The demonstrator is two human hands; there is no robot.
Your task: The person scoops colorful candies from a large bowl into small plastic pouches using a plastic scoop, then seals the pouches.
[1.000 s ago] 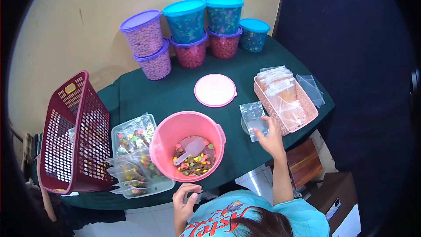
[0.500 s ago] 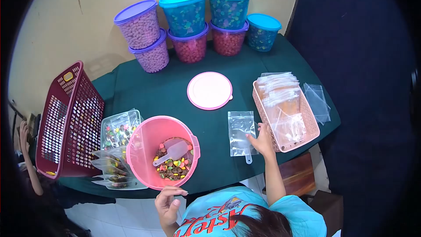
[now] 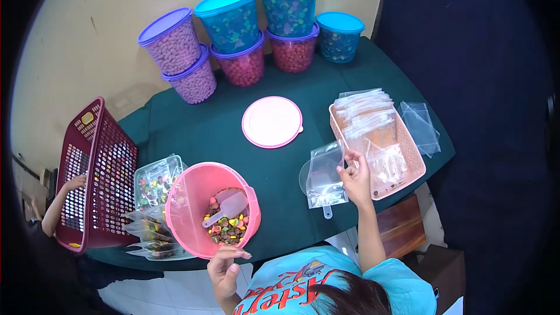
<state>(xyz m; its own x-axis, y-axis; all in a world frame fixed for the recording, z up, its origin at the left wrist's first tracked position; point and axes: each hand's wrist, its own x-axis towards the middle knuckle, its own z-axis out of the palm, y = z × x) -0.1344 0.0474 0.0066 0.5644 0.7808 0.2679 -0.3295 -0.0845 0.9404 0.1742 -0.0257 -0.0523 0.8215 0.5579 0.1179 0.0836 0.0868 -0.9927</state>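
My right hand [image 3: 357, 179] pinches an empty clear zip bag [image 3: 328, 169] at its right edge, tilting it up. Partly covered by the bag is a see-through rounded item with a short handle [image 3: 328, 213]; its kind I cannot make out. By the near rim of the pink tub [image 3: 181, 221], my left hand [image 3: 226, 269] holds nothing, its fingers loosely bent and apart from the thumb. Inside the tub, a clear plastic scoop [image 3: 233, 204] rests on brown, yellow, pink and green candies [image 3: 227, 232].
A peach basket [image 3: 417, 166] of empty bags stands right, loose bags [image 3: 421, 128] beside it. A pink lid [image 3: 272, 121] lies mid-table. Filled bags [image 3: 154, 230] sit left. Stacked candy tubs [image 3: 239, 64] line the back. Another person's hand [image 3: 76, 183] touches the maroon basket [image 3: 111, 169].
My right hand has lifted the zip bag's edge off the table, uncovering the rounded item's left side. The other person's hand has moved onto the maroon basket. My left hand stays put.
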